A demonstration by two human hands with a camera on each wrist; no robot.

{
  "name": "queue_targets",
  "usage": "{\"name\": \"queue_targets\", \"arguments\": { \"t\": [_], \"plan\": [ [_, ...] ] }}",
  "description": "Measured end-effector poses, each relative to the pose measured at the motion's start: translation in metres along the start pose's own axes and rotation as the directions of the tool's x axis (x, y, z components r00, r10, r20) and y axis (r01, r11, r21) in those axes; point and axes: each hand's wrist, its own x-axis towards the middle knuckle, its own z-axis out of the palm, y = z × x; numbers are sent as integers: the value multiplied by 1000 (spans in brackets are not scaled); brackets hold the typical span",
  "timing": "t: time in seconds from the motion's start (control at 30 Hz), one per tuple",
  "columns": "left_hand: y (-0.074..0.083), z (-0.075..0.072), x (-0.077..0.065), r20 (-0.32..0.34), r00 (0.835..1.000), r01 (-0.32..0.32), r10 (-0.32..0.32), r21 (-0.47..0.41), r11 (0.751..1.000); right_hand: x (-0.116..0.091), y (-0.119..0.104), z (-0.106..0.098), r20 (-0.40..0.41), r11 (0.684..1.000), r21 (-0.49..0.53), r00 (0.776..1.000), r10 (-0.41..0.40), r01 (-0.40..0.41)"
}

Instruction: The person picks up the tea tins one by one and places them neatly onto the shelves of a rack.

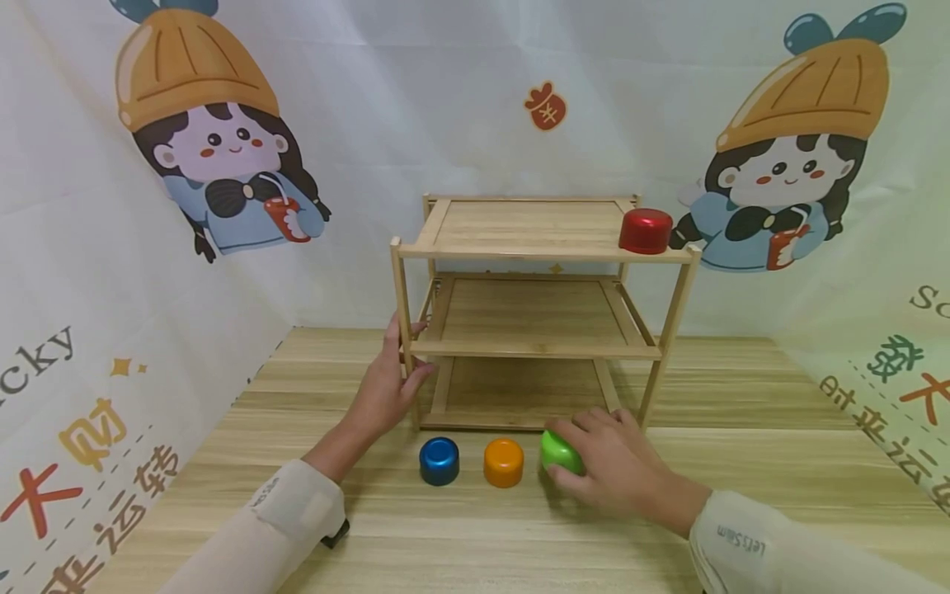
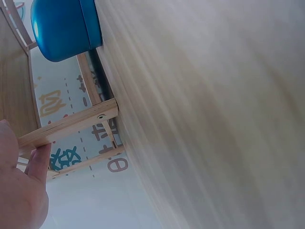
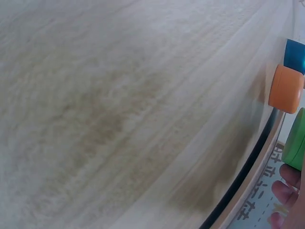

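Observation:
A small round green canister (image 1: 560,452) is held by my right hand (image 1: 612,460), thumb at its near side and fingers over its far side. It is at the tabletop in front of the rack; whether it touches the table I cannot tell. My left hand (image 1: 386,388) grips the left front post of the three-tier wooden rack (image 1: 530,351), with some fingers hidden behind it. In the left wrist view, the thumb lies against the wooden post (image 2: 71,125). An orange canister (image 1: 504,462) and a blue canister (image 1: 439,460) stand left of the green one.
On the rack's top tier, at the right front corner, sits a red canister (image 1: 646,231). A small black object (image 1: 336,535) shows beside the left sleeve. Printed cloth (image 1: 475,99) hangs behind and at both sides of the wood-grain table (image 1: 475,544).

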Motion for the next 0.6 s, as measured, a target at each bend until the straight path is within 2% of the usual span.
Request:
{"name": "queue_targets", "arguments": {
  "t": [0.4,0.6],
  "plan": [
    [0,-2,1,-10,1000,-6,6,-3,1000,10,-1,-19,5,1000,-15,1000,-7,7],
    [1,-1,1,-2,1000,-4,4,-8,1000,12,-6,-32,-8,999,-14,999,-47,47]
  ]
}}
